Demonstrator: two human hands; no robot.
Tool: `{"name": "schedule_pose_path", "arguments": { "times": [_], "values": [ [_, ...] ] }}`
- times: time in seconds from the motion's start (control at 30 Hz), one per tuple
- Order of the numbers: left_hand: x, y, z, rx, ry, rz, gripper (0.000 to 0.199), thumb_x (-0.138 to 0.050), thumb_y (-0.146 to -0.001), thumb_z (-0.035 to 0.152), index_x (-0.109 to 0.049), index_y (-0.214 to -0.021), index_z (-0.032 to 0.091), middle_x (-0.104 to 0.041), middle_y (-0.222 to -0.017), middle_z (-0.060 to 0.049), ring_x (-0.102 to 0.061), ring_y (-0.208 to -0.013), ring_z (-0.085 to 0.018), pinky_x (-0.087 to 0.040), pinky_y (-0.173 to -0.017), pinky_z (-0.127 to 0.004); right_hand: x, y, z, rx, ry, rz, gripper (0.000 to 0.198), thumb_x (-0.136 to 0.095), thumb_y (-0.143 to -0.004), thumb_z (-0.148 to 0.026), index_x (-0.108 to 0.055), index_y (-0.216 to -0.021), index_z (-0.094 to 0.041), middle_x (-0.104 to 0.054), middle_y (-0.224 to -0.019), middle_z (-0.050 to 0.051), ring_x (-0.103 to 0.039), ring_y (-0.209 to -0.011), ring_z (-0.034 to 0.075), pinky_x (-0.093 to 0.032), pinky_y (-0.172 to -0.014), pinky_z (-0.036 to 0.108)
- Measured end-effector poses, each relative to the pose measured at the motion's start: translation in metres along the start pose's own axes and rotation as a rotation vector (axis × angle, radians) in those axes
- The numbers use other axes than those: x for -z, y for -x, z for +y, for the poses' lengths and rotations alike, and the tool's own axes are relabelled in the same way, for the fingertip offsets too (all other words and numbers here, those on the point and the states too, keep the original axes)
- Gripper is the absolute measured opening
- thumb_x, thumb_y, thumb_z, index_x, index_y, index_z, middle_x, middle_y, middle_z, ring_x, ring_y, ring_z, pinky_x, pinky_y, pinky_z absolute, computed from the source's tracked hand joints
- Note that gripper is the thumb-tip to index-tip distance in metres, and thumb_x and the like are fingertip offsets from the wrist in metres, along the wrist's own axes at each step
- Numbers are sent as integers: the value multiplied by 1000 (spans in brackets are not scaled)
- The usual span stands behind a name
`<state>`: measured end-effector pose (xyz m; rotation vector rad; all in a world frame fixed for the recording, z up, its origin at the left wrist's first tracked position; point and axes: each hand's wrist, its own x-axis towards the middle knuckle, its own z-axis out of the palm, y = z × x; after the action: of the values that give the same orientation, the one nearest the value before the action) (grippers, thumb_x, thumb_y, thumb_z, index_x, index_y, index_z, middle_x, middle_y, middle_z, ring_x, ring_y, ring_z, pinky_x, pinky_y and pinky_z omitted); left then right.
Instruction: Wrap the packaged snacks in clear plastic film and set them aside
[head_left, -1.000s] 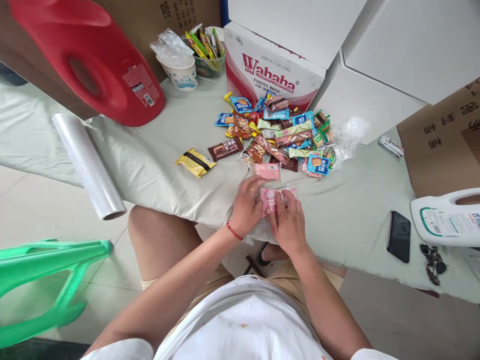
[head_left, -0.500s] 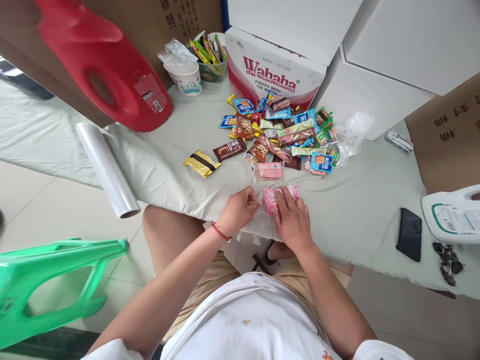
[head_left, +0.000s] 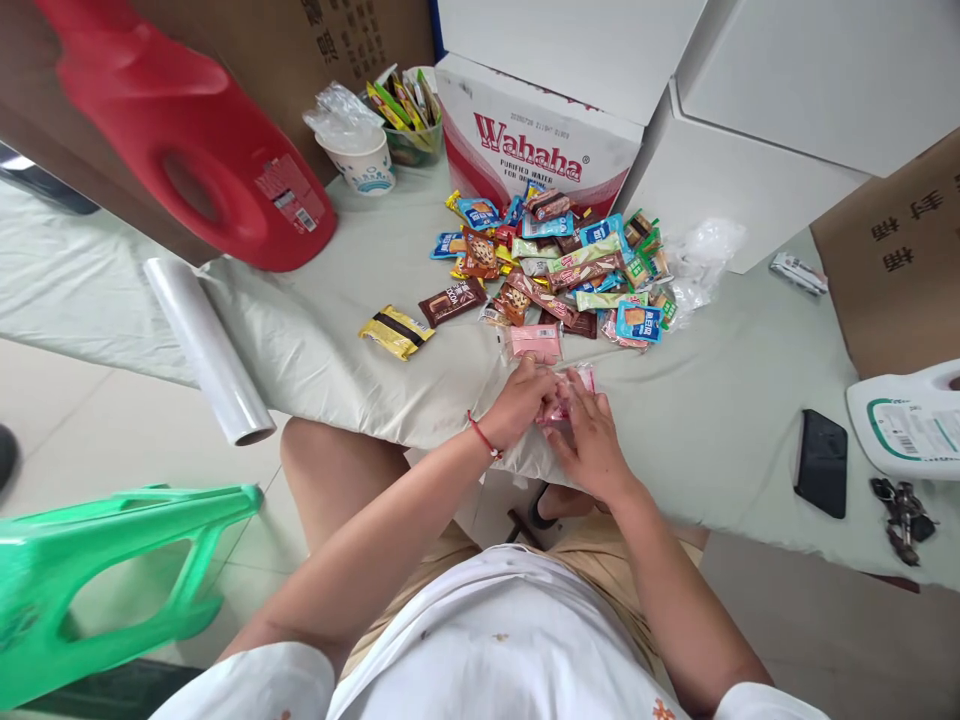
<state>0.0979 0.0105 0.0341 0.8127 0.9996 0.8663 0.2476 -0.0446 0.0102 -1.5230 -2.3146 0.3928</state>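
Observation:
Near the table's front edge lies a pink snack packet in clear wrapping (head_left: 588, 377), partly covered by both hands. My left hand (head_left: 519, 402) has its fingers curled and pinched at the packet's left side; exactly which bit of wrapping they grip is hidden. My right hand (head_left: 596, 450) holds the packet from the right, fingers bent over it and thumb at its lower side. Just beyond my left fingertips is another pink packet (head_left: 536, 341). Behind it spreads a pile of wrapped snacks (head_left: 585, 268), with a yellow packet (head_left: 396, 332) and a brown packet (head_left: 452, 300) at its left.
A red jug (head_left: 217, 160), a paper cup (head_left: 367, 170) and a white-and-red carton (head_left: 532, 150) stand at the back. A roll of clear film (head_left: 210, 350) overhangs the left edge. To the right are a phone (head_left: 820, 463), keys (head_left: 902, 520) and a white bottle (head_left: 911, 420).
My left hand has moved right and slightly forward, from beside the pink packet onto it. My right hand's fingers have bent, with the thumb spread lower. The view has shifted slightly.

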Motion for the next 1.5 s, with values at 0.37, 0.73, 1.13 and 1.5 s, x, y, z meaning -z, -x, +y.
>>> {"name": "schedule_pose_path", "arguments": {
  "times": [0.37, 0.73, 1.13, 1.5],
  "values": [
    [3, -8, -16, -366, -652, -61, 73, -47, -82, 8, -40, -153, 21, -73, -112, -5, -64, -87, -17, -50, -85, -33, -4, 10, 22, -20, -543, 99, 82, -46, -100, -28, 4, -166, -28, -21, -171, 14, -45, -144, 25, -48, -109, 48],
    [-3, -6, -16, -355, -773, 0, 89, -54, -78, 4, -30, -160, 26, -74, -111, -2, -63, -79, -15, -52, -83, -31, 8, 13, 17, -82, -239, 400, 37, -47, -104, -30, -65, -136, -27, -64, -140, 10, -55, -132, 26, -46, -112, 53],
    [16, 12, -28, -716, -981, 117, 32, -45, -100, 25, -71, -119, 22, -74, -122, -7, -60, -126, -25, -44, -108, -45, -18, 17, 23, 64, -82, 314, 43, -43, -104, -22, -58, -145, -25, -59, -148, 11, -55, -137, 24, -46, -115, 52],
    [8, -1, -40, -624, -1369, 67, 51, -41, -105, 43, -49, -151, 21, -55, -153, -11, -43, -145, -28, -27, -119, -49, -10, 58, 10, -12, 80, 138, 60, -46, -103, -23, -32, -162, -24, -46, -160, 9, -30, -154, 29, -31, -121, 60]
  ]
}}
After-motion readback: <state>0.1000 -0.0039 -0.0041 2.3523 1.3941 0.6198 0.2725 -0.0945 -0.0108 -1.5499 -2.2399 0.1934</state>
